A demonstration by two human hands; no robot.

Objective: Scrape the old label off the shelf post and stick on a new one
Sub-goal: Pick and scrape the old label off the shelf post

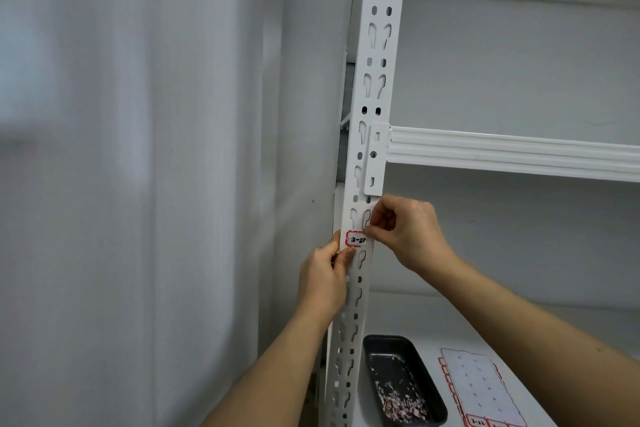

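Note:
A white slotted shelf post (375, 80) runs up the middle of the head view. A small white label (356, 239) with a red border and dark handwriting lies on the post's face, below the beam bracket. My left hand (323, 279) pinches the label's lower left corner against the post. My right hand (407, 230) comes from the right and pinches the label's upper right corner with thumb and forefinger. Both hands partly cover the label's edges.
A white shelf beam (512, 152) joins the post just above my hands. On the lower shelf stand a dark tray (420, 374) holding several pink and white scrapings and a sheet of labels (479, 388). A grey wall (138, 184) fills the left.

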